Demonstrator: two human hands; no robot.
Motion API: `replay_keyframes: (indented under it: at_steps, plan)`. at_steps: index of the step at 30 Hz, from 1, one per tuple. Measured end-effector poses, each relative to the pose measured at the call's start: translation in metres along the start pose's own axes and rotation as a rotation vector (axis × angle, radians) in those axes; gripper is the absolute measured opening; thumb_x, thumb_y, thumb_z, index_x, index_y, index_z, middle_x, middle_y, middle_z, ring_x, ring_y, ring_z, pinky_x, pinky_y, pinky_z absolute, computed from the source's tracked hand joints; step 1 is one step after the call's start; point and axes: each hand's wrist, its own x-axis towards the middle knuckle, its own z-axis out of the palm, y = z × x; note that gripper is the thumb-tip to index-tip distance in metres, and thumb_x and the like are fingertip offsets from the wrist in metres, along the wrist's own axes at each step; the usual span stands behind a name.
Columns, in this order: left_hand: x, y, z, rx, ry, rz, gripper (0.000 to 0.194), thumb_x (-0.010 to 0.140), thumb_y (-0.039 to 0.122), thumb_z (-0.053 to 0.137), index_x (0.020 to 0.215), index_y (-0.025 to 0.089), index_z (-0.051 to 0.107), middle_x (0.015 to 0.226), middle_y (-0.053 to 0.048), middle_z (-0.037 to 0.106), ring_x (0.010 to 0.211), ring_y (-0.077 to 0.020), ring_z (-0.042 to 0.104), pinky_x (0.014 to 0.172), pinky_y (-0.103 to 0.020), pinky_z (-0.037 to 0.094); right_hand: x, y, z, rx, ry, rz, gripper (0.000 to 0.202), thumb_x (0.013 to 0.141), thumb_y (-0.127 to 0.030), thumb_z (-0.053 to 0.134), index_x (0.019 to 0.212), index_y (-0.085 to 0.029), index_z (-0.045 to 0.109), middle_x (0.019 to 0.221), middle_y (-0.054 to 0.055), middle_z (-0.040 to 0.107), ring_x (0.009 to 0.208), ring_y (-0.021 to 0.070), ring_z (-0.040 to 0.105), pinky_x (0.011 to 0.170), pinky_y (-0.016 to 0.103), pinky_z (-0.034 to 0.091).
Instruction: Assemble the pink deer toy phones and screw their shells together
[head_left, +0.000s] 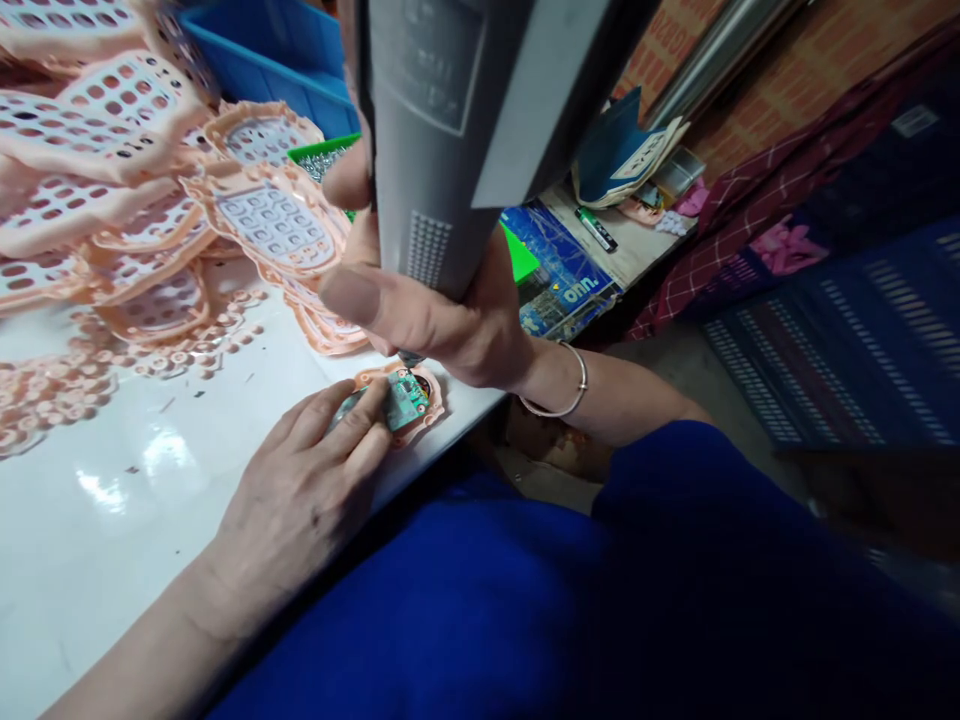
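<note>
My right hand is wrapped round a thick grey electric screwdriver, held nearly upright. Its tip points down at a green circuit board; whether it touches a screw is too small to tell. The board sits in a small peach plastic housing close to the table's edge. My left hand holds the board and housing down, fingertips pressed on the board's left side. The hand covers that part of the housing. Some wiring shows at the board's right end.
Peach keypad housings are piled at the left behind many small peach rings. A green tray of screws stands partly behind the screwdriver, near a blue bin. A marker lies at the right on the white table.
</note>
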Motion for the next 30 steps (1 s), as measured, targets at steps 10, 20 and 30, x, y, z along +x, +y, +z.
replay_keyframes:
  at_steps: [10,20,30]
  plan:
    - [0.003,-0.002,0.0,0.042,0.056,0.052,0.023,0.095,0.008,0.042,0.104,0.01,0.064,0.13,-0.02,0.067,0.122,-0.0333,0.061,0.093,-0.043,0.057,0.009,0.002,-0.004,0.367,0.062,-0.041,0.043,0.069,-0.035,0.073,0.102,-0.024,0.047,0.062,-0.011,0.051,0.062,0.0112,0.058,0.067,0.026,0.056]
    - [-0.014,-0.007,0.013,-0.022,0.136,-0.119,0.027,0.096,0.023,0.049,0.119,0.019,0.061,0.15,-0.021,0.048,0.128,-0.0393,0.055,0.092,-0.05,0.056,0.025,0.019,-0.07,0.034,0.506,-0.106,0.058,0.07,-0.075,0.069,0.095,-0.027,0.046,0.061,-0.011,0.048,0.05,0.0075,0.049,0.054,0.026,0.049]
    - [-0.021,-0.007,0.012,-0.251,0.108,-0.221,0.033,0.097,0.027,0.052,0.13,0.03,0.058,0.132,-0.012,0.057,0.109,-0.026,0.065,0.084,-0.033,0.059,0.029,0.055,-0.079,-0.033,0.556,-0.081,0.062,0.069,-0.079,0.063,0.093,-0.026,0.043,0.059,-0.013,0.046,0.051,0.0059,0.048,0.058,0.027,0.051]
